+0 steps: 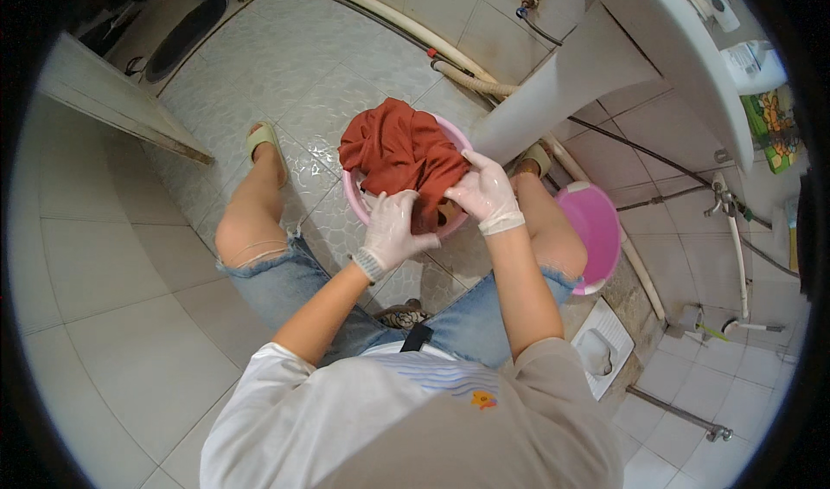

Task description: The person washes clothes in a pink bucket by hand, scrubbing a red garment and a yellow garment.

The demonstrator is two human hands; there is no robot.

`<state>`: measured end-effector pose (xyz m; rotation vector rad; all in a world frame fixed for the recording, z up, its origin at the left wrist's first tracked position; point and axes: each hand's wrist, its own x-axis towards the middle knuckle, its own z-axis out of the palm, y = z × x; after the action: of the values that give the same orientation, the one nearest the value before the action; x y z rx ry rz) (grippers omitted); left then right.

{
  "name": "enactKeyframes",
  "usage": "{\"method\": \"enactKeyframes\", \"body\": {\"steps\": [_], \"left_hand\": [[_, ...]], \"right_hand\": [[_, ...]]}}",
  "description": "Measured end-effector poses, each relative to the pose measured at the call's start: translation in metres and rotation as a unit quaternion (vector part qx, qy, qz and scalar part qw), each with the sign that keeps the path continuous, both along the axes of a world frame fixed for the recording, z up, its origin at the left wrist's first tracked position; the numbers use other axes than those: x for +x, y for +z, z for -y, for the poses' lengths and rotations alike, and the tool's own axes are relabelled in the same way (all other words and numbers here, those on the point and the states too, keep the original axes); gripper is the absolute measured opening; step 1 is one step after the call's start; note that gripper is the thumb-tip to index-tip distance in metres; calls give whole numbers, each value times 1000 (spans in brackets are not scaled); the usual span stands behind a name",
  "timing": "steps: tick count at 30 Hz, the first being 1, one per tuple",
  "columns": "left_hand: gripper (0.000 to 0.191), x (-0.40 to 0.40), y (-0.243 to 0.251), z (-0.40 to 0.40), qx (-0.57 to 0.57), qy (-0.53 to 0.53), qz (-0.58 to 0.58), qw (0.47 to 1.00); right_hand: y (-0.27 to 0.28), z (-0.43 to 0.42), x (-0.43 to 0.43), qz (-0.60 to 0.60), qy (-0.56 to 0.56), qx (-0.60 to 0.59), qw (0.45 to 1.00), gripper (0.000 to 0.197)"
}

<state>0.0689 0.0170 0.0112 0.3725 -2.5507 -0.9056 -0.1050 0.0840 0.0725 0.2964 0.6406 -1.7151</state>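
A rust-red cloth [405, 145] lies bunched in a pink plastic basin [353, 194] on the floor between my legs. It spills over the far left rim. My right hand [487, 192], in a wet whitish glove, grips the cloth's right edge between thumb and fingers. My left hand [392, 233], gloved the same way, is at the basin's near rim. Its thumb stands well apart from the fingers, beside a darker, wet-looking fold of the cloth. Whatever lies under the cloth is mostly hidden; a bit of white and a tan patch show near the rim.
A second pink tub [590, 236] leans by my right knee, next to a squat toilet [595, 353]. The white pedestal of a washbasin [525, 109] rises just right of the cloth. Pipes [389, 12] run along the wall. A door [123, 100] stands at left; the floor tiles [311, 67] look wet.
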Motion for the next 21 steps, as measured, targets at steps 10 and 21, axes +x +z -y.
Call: {"method": "enactKeyframes", "body": {"steps": [10,21], "left_hand": [[14,-35,30,62,582,107,16,806],[16,-39,183,79,671,24,-238,701]], "right_hand": [[-30,-54,-8,-587,83,139,794,35],[-35,-33,59,-769,50,257,584,54]]}}
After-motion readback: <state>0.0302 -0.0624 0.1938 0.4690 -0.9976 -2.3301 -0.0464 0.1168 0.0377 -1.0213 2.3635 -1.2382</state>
